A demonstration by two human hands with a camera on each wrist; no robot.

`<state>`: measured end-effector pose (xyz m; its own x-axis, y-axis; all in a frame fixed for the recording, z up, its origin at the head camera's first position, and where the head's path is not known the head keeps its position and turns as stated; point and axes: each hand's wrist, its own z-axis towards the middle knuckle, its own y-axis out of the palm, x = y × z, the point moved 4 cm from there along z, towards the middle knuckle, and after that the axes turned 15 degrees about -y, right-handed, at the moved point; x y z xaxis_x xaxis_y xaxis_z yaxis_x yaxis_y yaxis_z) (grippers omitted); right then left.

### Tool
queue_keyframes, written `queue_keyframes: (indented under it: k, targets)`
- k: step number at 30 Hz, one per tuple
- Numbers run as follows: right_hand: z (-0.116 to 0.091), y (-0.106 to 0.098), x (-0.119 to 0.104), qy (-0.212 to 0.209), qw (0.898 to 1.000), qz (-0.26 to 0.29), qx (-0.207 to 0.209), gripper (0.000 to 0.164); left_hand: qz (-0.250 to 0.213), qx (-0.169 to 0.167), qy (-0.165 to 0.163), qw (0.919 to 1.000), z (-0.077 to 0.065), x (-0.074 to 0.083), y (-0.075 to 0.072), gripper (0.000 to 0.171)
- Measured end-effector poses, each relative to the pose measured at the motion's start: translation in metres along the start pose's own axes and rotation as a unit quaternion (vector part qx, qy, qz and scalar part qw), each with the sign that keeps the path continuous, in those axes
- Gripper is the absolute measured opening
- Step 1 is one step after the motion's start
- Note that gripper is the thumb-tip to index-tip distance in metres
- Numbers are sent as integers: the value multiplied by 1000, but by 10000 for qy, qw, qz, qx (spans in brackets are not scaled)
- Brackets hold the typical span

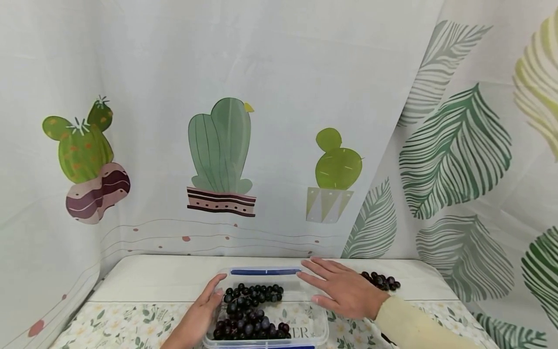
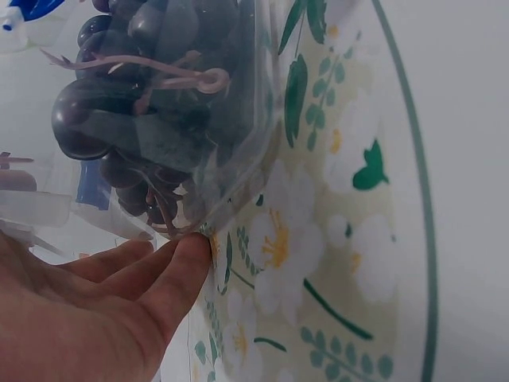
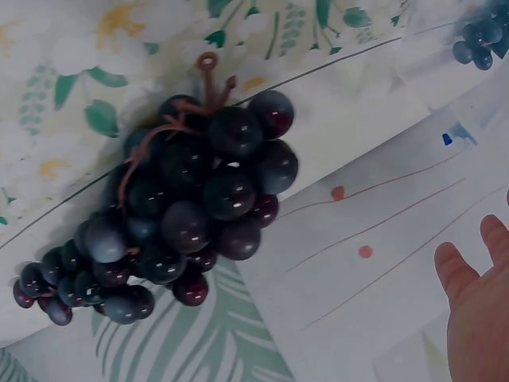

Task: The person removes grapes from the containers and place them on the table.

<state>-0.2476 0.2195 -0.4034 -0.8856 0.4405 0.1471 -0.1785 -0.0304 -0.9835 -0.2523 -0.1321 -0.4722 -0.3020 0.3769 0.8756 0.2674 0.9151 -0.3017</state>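
A clear plastic box (image 1: 323,327) with blue clips sits at the front middle of the table in the head view. Dark grapes (image 1: 248,325) in bunches fill its left part. My left hand (image 1: 198,315) lies along the box's left wall; in the left wrist view its straight fingers (image 2: 171,278) touch the lower corner, close over the tablecloth. At the opposite side my right hand (image 1: 344,288) is spread, fingertips over the right rim and nothing in its grasp. Beyond that hand lies another bunch of dark grapes (image 1: 382,281), seen large with its brown stem in the right wrist view.
A floral tablecloth (image 1: 126,322) covers the front of the table, with a plain pale strip (image 1: 174,276) behind it. Right behind the table hangs a white curtain (image 1: 279,145) printed with cacti and leaves.
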Motion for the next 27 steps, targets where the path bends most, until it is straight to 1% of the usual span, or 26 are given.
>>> queue_keyframes:
  k: [4, 7, 11, 15, 17, 20, 23, 27]
  targets:
    - [6, -2, -3, 16, 9999, 95, -106, 56, 6, -88, -54, 9999, 4, -4, 0, 63]
    - [12, -3, -4, 24, 9996, 213, -163, 56, -5, -94, -61, 9999, 4, -4, 0, 62]
    - [19, -5, -6, -43, 9994, 280, -208, 56, 0, 36, -11, 10000, 0, 0, 0, 61]
    - [25, -7, -8, -97, 9989, 359, -290, 56, -3, 87, -76, 9999, -2, 1, 0, 59]
    - [28, -9, -8, -101, 9986, 412, -310, 57, -5, 77, -81, 9999, -2, 1, 0, 59]
    - [34, -12, -10, -135, 9988, 353, -307, 57, -45, 31, -53, 10000, -1, 0, 0, 62]
    - [41, -15, -12, -233, 9989, 278, -302, 57, 40, -28, -6, 10000, 0, -1, -1, 67]
    - [48, -17, -14, -294, 9981, 332, -426, 56, 69, -124, -2, 9999, 2, -2, -1, 68]
